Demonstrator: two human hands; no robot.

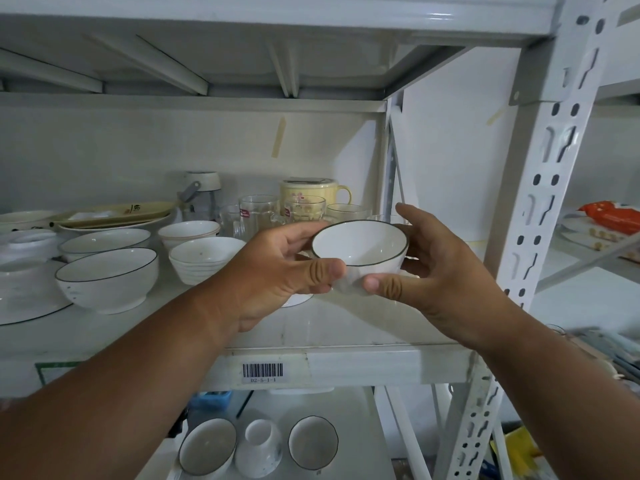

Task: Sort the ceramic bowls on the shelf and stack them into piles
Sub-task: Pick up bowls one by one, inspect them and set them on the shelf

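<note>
Both hands hold one small white bowl with a dark rim (360, 245) above the shelf board (339, 323), tilted toward me. My left hand (277, 268) grips its left side, thumb under the wall. My right hand (429, 271) cups the right side. Further left on the shelf stands a larger dark-rimmed bowl (107, 278), with another bowl (104, 241) behind it. Two stacks of plain white bowls stand mid-shelf, the near stack (202, 259) in front of the far stack (188, 233). A white dish edge (298, 300) shows under my left hand.
Glass mugs (259, 213) and a yellow lidded mug (311, 195) line the back. Plates (114, 216) and a big dark-rimmed plate (27, 306) lie at left. The white upright post (540, 188) stands right. The lower shelf holds a left bowl (207, 445), an upturned one (259, 448) and a right bowl (313, 443).
</note>
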